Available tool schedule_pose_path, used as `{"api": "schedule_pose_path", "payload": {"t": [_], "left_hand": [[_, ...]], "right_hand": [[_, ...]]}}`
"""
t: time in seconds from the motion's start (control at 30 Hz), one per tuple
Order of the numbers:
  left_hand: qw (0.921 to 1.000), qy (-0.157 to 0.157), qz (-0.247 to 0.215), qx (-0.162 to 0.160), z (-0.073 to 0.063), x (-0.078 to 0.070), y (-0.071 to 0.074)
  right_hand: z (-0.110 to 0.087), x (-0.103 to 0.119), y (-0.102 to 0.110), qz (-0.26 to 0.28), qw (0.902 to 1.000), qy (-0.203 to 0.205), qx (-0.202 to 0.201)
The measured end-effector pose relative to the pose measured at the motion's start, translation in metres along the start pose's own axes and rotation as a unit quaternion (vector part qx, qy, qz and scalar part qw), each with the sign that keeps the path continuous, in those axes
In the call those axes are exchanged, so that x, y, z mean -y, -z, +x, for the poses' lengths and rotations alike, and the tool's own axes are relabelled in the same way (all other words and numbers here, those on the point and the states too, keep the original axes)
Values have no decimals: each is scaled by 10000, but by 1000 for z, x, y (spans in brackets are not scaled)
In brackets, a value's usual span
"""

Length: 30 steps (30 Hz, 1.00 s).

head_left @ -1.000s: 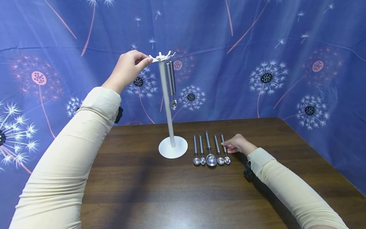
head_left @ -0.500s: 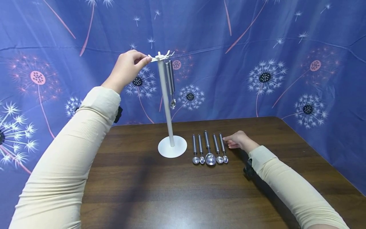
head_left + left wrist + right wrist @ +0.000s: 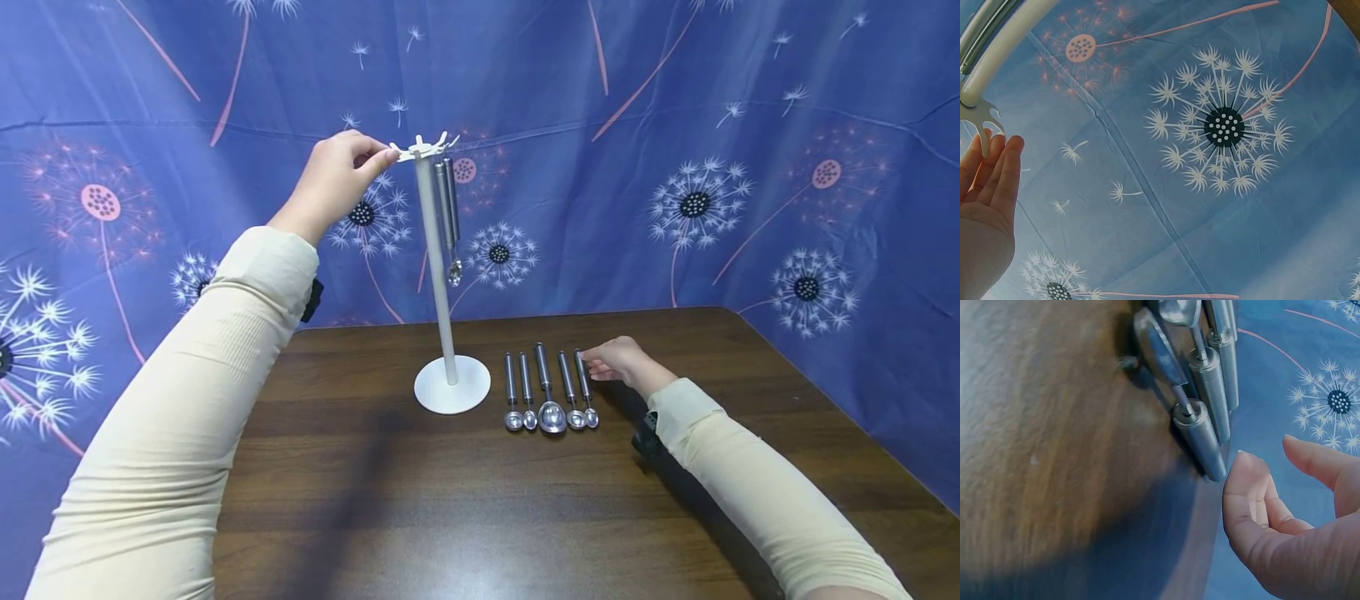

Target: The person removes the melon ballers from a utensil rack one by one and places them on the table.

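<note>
My left hand (image 3: 337,179) pinches one arm of the hooked top (image 3: 422,150) of a white rotating-style rack (image 3: 438,271) with a round base. In the left wrist view the fingertips (image 3: 1015,145) meet that pale hook. Several metal spoons lie in a row on the table right of the base, bowls toward me. The rightmost spoon (image 3: 583,375) is nearest to my right hand (image 3: 624,364), which is at the upper end of its handle. In the right wrist view, thumb and fingers stand apart, close to the handle end of that spoon (image 3: 1200,440), holding nothing.
Metal utensils (image 3: 448,208) hang from the right side of the rack, one shiny bowl (image 3: 454,272) at the bottom. A larger spoon (image 3: 552,417) lies mid-row. The brown wooden table (image 3: 480,500) ends before a blue dandelion-print cloth (image 3: 585,208).
My right hand has let go of the rightmost spoon's handle and moved up along it toward its far end. The left hand stays at the rack's hook.
</note>
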State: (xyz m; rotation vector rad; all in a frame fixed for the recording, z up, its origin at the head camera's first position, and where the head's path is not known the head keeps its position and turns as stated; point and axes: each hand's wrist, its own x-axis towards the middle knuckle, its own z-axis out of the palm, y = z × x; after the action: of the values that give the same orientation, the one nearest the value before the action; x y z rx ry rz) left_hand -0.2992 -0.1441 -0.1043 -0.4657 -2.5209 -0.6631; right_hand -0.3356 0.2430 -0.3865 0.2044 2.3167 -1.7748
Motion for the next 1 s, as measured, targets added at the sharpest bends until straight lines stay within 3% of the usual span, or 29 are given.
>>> {"api": "schedule_pose_path", "payload": {"t": [0.43,0.67,0.83,1.0], "left_hand": [[9998,114,-49,158,2,-4,-2],[9996,5,141,229,2,-4,3],[9995,4,132,288,1,-3,6],[9996,-13,68,276,1,-1,6]], "right_hand": [[4,10,-2,155,9991,268,298],[4,20,-3,339,9968,484,530],[4,28,-6,402,9955,643,573],[1,42,-8,626,9939,832,373]]}}
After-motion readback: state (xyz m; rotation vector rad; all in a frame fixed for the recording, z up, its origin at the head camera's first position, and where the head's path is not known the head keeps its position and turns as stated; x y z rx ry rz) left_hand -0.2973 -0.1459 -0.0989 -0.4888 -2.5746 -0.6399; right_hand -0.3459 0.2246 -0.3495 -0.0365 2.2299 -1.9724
